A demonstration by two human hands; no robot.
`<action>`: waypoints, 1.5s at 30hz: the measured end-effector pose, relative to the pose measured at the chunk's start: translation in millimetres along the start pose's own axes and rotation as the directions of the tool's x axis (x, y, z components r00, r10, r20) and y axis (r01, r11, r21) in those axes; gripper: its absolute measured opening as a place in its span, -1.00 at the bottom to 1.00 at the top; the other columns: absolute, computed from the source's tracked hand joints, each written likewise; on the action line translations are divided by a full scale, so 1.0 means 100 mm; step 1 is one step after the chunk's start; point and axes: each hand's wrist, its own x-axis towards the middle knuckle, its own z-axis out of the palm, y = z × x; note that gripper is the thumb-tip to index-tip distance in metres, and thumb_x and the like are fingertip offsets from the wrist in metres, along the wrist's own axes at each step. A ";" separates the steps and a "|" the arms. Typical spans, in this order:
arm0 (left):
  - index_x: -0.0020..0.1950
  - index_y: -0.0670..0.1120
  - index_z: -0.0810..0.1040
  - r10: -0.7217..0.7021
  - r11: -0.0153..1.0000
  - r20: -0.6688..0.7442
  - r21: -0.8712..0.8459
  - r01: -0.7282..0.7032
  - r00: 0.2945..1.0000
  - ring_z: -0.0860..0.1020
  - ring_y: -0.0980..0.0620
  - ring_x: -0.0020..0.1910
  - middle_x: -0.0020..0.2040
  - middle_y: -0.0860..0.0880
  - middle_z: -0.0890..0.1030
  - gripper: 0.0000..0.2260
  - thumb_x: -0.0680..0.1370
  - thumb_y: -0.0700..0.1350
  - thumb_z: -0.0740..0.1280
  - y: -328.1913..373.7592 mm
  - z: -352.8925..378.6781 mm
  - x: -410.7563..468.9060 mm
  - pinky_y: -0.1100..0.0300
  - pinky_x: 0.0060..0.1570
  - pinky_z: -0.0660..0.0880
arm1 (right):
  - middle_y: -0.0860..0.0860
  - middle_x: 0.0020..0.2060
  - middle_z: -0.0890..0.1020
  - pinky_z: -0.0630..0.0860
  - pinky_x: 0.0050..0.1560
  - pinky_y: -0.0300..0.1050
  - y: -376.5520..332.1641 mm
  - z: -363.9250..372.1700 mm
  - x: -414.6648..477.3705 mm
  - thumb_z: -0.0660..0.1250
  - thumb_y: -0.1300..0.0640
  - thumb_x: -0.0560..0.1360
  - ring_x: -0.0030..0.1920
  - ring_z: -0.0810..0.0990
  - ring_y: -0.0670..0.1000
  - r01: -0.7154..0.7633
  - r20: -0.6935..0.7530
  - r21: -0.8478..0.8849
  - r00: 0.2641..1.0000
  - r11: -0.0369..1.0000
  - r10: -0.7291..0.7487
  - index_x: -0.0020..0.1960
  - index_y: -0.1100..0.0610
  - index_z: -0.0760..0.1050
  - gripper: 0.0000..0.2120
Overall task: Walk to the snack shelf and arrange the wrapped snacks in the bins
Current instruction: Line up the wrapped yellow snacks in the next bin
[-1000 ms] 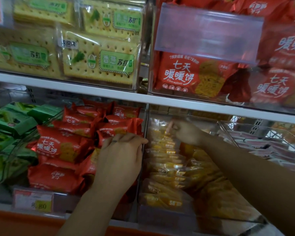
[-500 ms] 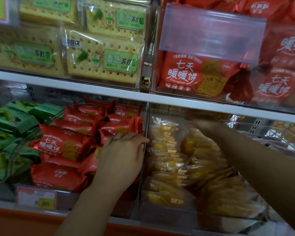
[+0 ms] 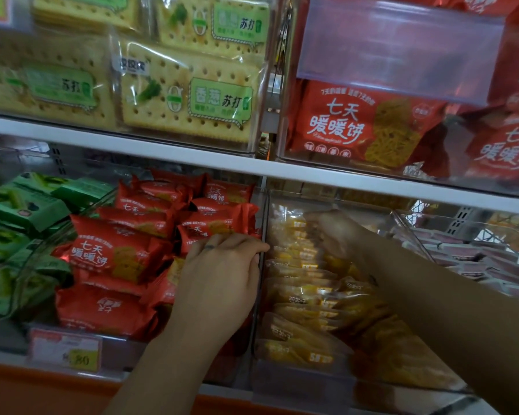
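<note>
Yellow wrapped snacks [image 3: 300, 295] lie in rows in a clear bin on the lower shelf. To their left, a second bin holds red wrapped snacks [image 3: 111, 253]. My left hand [image 3: 219, 283] lies over the red packs, with its fingers and thumb curled round the top of the clear wall [image 3: 259, 307] between the two bins. My right hand [image 3: 339, 235] reaches deep into the back of the yellow bin and touches the packs there. It is blurred, so its grip is unclear.
Green packs [image 3: 18, 205] fill the bin at far left and pink packs [image 3: 477, 259] the bin at right. A white shelf board [image 3: 162, 154] runs low overhead, carrying bins of soda crackers [image 3: 186, 94] and big red packs [image 3: 357, 124]. A price label [image 3: 66, 348] fronts the red bin.
My right hand has shifted about at the back of the yellow bin, first right, then back left. My left hand has stayed on the bin wall.
</note>
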 end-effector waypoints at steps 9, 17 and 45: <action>-0.01 0.08 0.65 -0.025 1.000 0.000 0.015 0.025 1.000 0.59 0.03 -0.09 -0.07 0.13 0.66 -0.76 0.45 -0.13 0.24 0.04 -0.01 0.00 0.16 -0.06 0.32 | 0.04 -0.21 0.55 0.40 -0.31 -0.22 0.09 -0.02 -0.07 0.16 0.33 0.56 -0.27 0.48 -0.05 0.135 0.069 -0.044 0.989 0.990 -0.132 0.08 0.18 0.48 -0.82; 0.01 0.08 0.65 -0.021 1.000 0.007 0.023 0.020 1.000 0.60 0.04 -0.07 -0.05 0.13 0.66 -0.74 0.45 -0.14 0.24 0.05 0.00 0.00 0.14 -0.04 0.39 | 0.00 -0.02 0.54 0.50 0.09 0.04 0.05 -0.05 -0.08 0.12 0.35 0.55 -0.03 0.55 -0.01 0.121 0.254 -0.185 0.964 0.975 -0.071 0.27 -0.05 0.36 -0.59; 0.36 0.28 0.35 0.226 0.970 0.481 -0.030 -0.242 0.847 -0.07 0.14 0.51 0.42 0.29 0.29 -0.57 0.49 0.21 0.28 0.35 -0.34 -0.37 -0.12 0.43 -0.28 | 0.00 0.11 0.58 0.44 0.22 0.03 0.22 -0.36 -1.67 0.36 0.12 0.43 0.12 0.52 0.03 0.329 0.353 -0.710 0.931 0.623 -0.090 0.31 -0.05 0.31 -0.51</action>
